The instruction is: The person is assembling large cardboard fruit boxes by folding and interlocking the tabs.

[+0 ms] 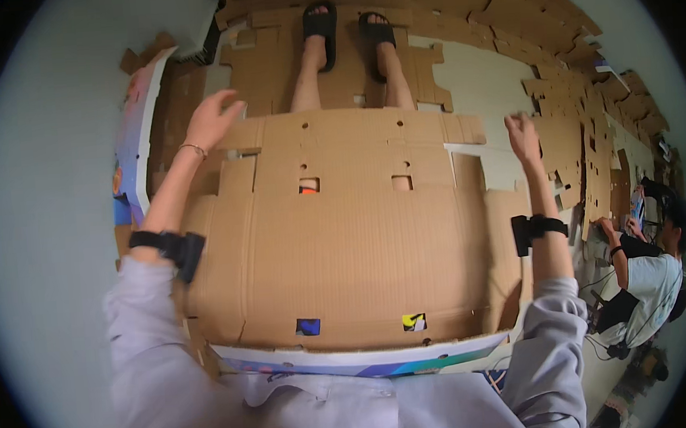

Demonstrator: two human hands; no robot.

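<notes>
A large sheet of brown cardboard point(370, 260) lies across my lap, its plain side up. It has creases, small round holes and rectangular cutouts; bits of colour show through some of the cutouts. Along its near edge a white, blue and green printed face point(369, 362) is visible. My left hand point(213, 121) is raised near the sheet's far left corner, fingers loosely apart, holding nothing. Beyond the far right corner my right hand point(523, 136) hangs in the air with its fingers curled in. Nothing shows in it, and it appears apart from the sheet.
Flattened cardboard pieces point(567, 119) cover much of the floor ahead and to the right. A printed cardboard panel point(134, 133) stands at the left by the wall. Dark sandals point(319, 25) are on my outstretched feet. Another person point(653, 272) works at the far right.
</notes>
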